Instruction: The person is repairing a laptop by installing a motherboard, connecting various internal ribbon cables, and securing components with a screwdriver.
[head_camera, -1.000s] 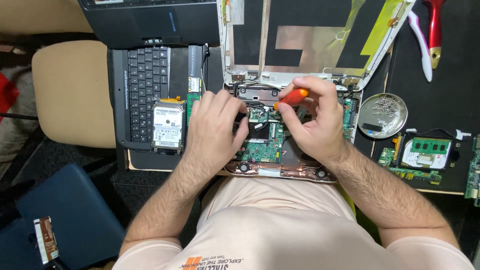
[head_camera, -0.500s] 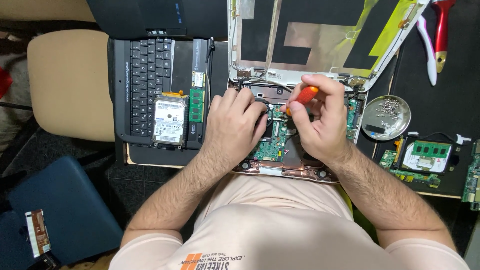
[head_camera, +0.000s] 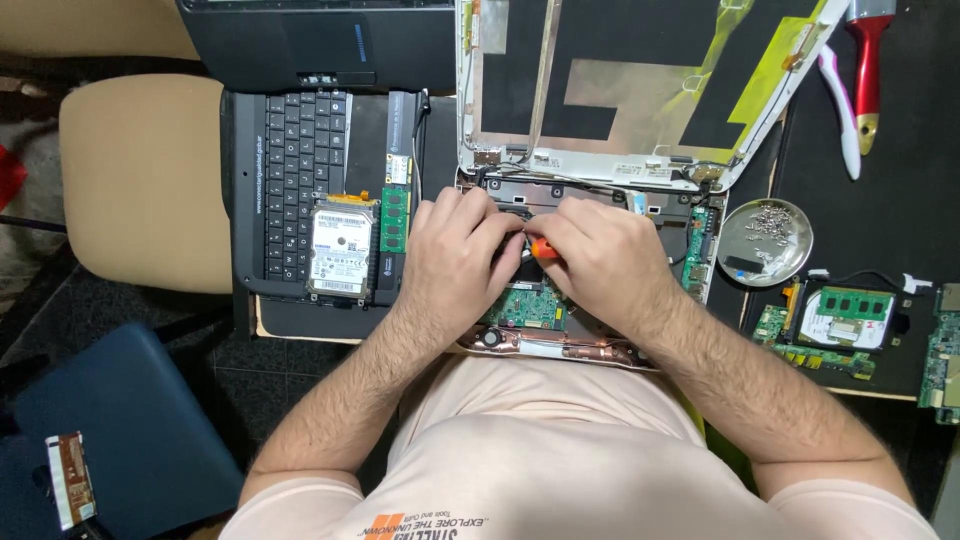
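Note:
An opened laptop base (head_camera: 690, 250) lies in front of me with its green motherboard (head_camera: 528, 306) exposed. My right hand (head_camera: 605, 262) is closed around a small orange-handled screwdriver (head_camera: 543, 250), its tip hidden among the parts. My left hand (head_camera: 455, 255) rests on the board right beside it, fingers curled down onto the chassis near the hinge. What the left fingers pinch, if anything, is hidden. The stripped lid (head_camera: 640, 90) stands open behind both hands.
A detached keyboard (head_camera: 300, 170) carries a hard drive (head_camera: 341, 248) and a memory stick (head_camera: 394, 218) at left. A round metal dish of screws (head_camera: 765, 240), loose circuit boards (head_camera: 840, 325) and a red-handled tool (head_camera: 868, 70) lie at right. A beige chair (head_camera: 140, 180) stands left.
Both hands have slid up the board toward the hinge. The right hand has turned over the screwdriver, so less of its orange handle shows.

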